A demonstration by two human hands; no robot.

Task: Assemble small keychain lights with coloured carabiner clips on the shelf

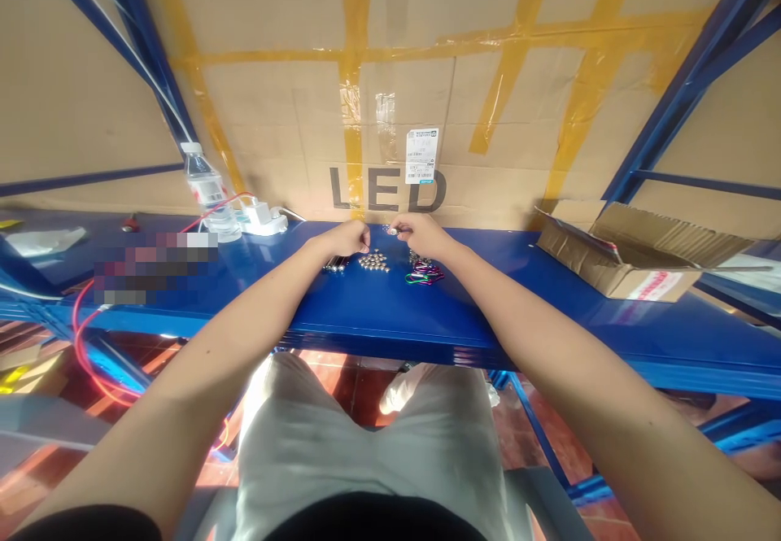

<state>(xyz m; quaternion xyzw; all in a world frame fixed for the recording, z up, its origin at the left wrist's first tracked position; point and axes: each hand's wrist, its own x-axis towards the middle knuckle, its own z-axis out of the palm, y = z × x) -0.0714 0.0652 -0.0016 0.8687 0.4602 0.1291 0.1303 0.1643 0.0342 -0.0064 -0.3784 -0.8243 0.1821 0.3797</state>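
Note:
My left hand [349, 239] is closed, fingers curled downward, just above the blue shelf surface [366, 305]. Beside and under it lie several dark, shiny metal pieces [335, 265] and a cluster of small round metallic pieces [374, 262]. My right hand [417, 233] is pinched, its fingertips close to some tiny glinting bits [386, 229] at the back of the shelf. What either hand holds is too small to make out. Below my right hand sits a small heap of coloured metallic clips or loops [425, 272], pink, purple and green.
A large taped cardboard sheet marked LED [293, 118] stands behind the shelf. At left are a water bottle [211, 191], a white power adapter [261, 215] and a red cable [77, 321]. An open cardboard box [634, 260] sits at right, near blue frame posts [677, 93].

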